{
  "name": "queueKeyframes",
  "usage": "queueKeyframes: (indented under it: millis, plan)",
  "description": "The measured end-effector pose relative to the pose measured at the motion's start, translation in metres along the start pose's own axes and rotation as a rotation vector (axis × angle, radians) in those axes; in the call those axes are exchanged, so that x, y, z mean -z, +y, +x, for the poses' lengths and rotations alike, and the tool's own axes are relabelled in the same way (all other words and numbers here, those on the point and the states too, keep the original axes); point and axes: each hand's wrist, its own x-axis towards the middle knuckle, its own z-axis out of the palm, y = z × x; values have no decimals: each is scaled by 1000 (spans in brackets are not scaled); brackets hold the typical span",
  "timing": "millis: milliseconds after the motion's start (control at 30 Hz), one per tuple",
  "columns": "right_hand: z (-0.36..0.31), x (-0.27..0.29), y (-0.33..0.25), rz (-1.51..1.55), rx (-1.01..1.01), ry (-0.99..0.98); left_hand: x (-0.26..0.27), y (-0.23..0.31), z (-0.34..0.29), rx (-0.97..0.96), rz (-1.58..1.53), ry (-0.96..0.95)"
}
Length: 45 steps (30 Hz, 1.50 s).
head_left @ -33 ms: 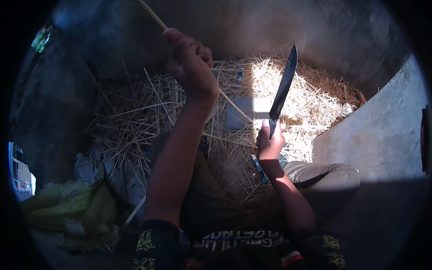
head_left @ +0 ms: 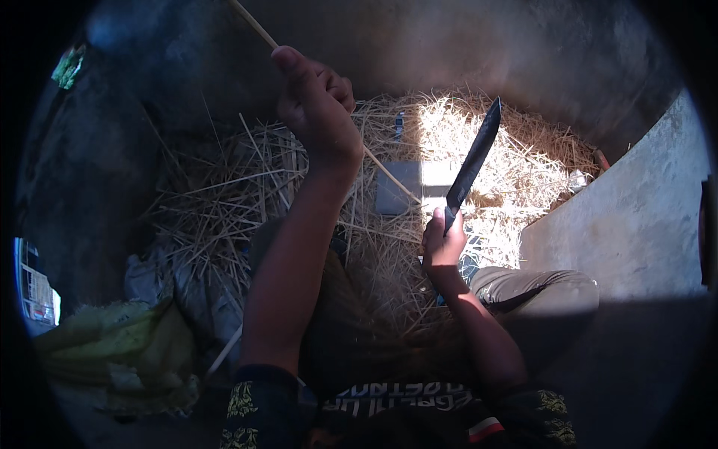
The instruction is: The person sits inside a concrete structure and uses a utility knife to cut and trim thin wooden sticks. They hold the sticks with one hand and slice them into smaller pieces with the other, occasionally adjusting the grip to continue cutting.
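A long, thin, pale wooden stick (head_left: 393,178) runs through the closed fingers of my left hand (head_left: 318,105). Its upper end leaves the top of the picture, and its lower end slants down over a flat grey block (head_left: 396,196). In my right hand (head_left: 445,243) is a knife with a dark blade (head_left: 475,157). My fingers are wrapped around its handle, and the tip points up and to the right. The blade stands to the right of the stick's lower end, apart from it. Straw-like shavings and strips (head_left: 224,202) lie around the block.
Dark walls rise behind the pile, and a pale slanting wall (head_left: 636,194) stands to the right. A torn yellow-green sack (head_left: 120,352) lies at the lower left. My bent knee (head_left: 546,292) is at the right. Bright sunlight falls across the shavings.
The knife has tilted further right and its tip sits lower. My right hand has shifted slightly left and down. The left hand and the stick look unmoved.
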Motion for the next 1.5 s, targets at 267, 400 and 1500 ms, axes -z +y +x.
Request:
queueKeyframes:
  millis: [267, 400, 1500]
  plan:
    - [2, -2, 57, -343, -161, -192, 6, -4, 7, 35, 30, -104]
    - [9, 4, -20, -2, -26, -91, 11, 2, 13, 39, 32, -150]
    - [-13, -20, 110, -310, -97, -141, 20, -4, 16, 79, 49, -132]
